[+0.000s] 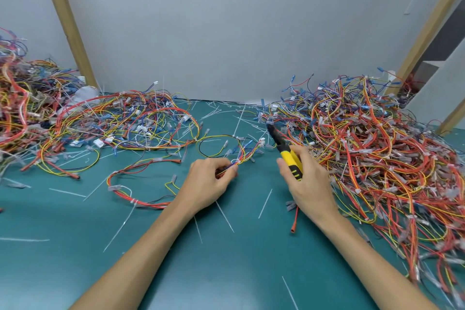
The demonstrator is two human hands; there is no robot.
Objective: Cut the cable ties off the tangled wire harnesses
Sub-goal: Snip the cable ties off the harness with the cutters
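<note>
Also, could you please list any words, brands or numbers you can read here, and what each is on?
No readable text anywhere.
The cutters in the right hand show only black ridges on yellow handles, no legible brand.
Any marks on the white connector are too small to read.

Bright, even light from above; faint soft shadows on the green mat [75,246]; pale sheen near its front edge; wide-angle distortion bows the wooden posts [66,20]; wire harnesses [377,158] at the right edge slightly blurred.
</note>
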